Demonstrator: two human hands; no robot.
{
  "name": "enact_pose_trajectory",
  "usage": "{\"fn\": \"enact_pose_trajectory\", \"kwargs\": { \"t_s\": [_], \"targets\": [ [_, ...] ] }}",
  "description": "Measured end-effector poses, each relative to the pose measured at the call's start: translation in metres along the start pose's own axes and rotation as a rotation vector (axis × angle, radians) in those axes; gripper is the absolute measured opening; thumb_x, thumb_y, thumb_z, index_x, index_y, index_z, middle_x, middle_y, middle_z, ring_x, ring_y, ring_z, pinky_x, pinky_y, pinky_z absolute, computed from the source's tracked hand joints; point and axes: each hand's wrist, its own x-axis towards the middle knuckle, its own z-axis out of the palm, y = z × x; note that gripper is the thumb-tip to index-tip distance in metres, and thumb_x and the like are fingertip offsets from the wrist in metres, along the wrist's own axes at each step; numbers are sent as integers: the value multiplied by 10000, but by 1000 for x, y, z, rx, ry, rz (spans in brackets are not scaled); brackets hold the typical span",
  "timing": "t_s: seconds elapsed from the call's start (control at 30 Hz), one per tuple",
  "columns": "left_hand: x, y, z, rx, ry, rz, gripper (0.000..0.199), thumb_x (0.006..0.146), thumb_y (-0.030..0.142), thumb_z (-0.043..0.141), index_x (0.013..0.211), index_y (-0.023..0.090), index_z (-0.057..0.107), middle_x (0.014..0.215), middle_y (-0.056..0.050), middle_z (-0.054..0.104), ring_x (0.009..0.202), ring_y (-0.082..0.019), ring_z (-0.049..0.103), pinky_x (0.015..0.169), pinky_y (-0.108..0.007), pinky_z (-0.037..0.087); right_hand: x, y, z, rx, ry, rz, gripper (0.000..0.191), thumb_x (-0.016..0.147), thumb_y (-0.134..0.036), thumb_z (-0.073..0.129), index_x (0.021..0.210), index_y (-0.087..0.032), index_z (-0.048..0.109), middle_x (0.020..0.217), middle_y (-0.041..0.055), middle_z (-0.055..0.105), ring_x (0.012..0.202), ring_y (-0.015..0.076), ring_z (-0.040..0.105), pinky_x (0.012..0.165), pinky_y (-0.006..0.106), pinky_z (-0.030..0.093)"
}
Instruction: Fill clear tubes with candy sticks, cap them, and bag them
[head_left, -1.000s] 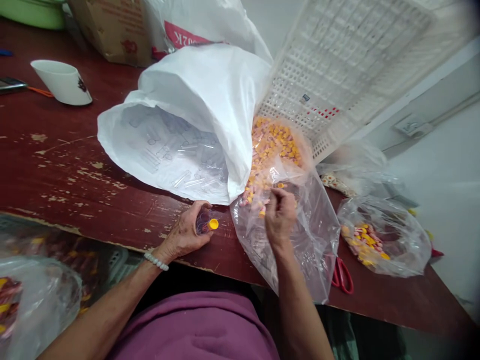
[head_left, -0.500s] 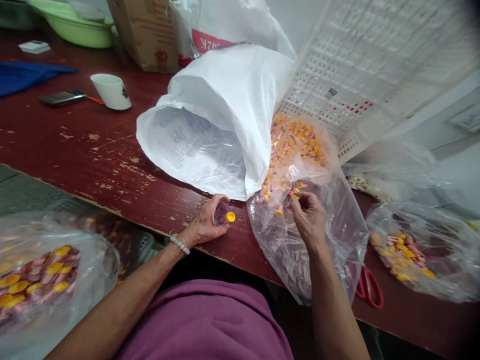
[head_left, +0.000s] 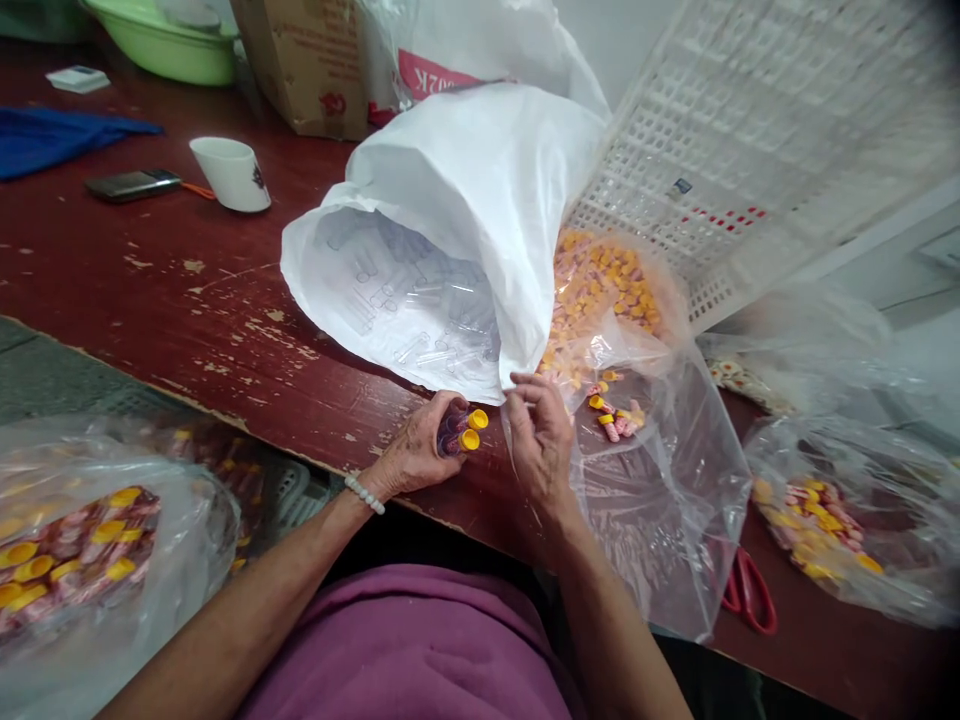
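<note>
Bunched in my left hand (head_left: 421,448) are small clear plastic tubes (head_left: 448,436), two of them topped with yellow caps (head_left: 472,428). The fingers wrap round the tubes and hide part of them. My right hand (head_left: 538,435) is just to the right of the tubes, by the lip of the white sack (head_left: 480,150). Its fingers are loosely bent, with nothing visible between them. Loose clear tubes (head_left: 427,310) lie inside the sack's mouth. Beyond my right hand, a clear plastic bag (head_left: 660,500) holds many yellow-capped pink pieces (head_left: 611,285), with a few (head_left: 616,418) near its opening.
A white plastic crate (head_left: 720,150) leans behind the bag. Red-handled scissors (head_left: 752,595) and another bag of capped pieces (head_left: 825,520) are at right. At left are a white cup (head_left: 232,175), a phone (head_left: 135,184) and a lower bag of capped tubes (head_left: 75,560).
My right hand has moved left from the clear bag towards my left hand. A second yellow cap now shows on the tubes in my left hand, where one showed before.
</note>
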Motion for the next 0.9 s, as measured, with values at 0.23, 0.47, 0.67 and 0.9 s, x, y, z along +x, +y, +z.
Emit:
{"fn": "enact_pose_trajectory", "kwargs": {
  "t_s": [0.23,0.47,0.67,0.9],
  "targets": [
    [1,0,-2,-12,-25,-7,473,660,149,613,1091,193,423,993,-54,612,872,-189,609,765,-305,489,47,11,55,-221,63,-171,308,889,-345,521,1146,-175,515,1190,122,516,1125,200,487,889,346,462],
    [2,-3,1,5,-12,-5,485,660,157,608,1106,186,421,1005,-66,616,897,-200,613,784,-315,484,45,10,40,-307,15,-223,277,931,-333,445,1157,-186,512,1155,108,533,1093,192,504,894,349,459],
    [1,-2,0,10,0,-1,523,624,127,614,1106,184,420,984,-59,607,841,-185,599,752,-307,477,61,5,21,-179,231,-191,295,945,-324,395,1205,-203,467,1154,106,487,989,166,528,860,350,472],
    [2,-2,1,28,28,38,420,633,125,601,1017,183,444,947,-54,595,829,-195,578,724,-316,470,42,12,73,-175,-116,-136,412,914,-396,452,1265,-180,457,1234,128,475,1134,204,478,926,362,441]
  ]
}}
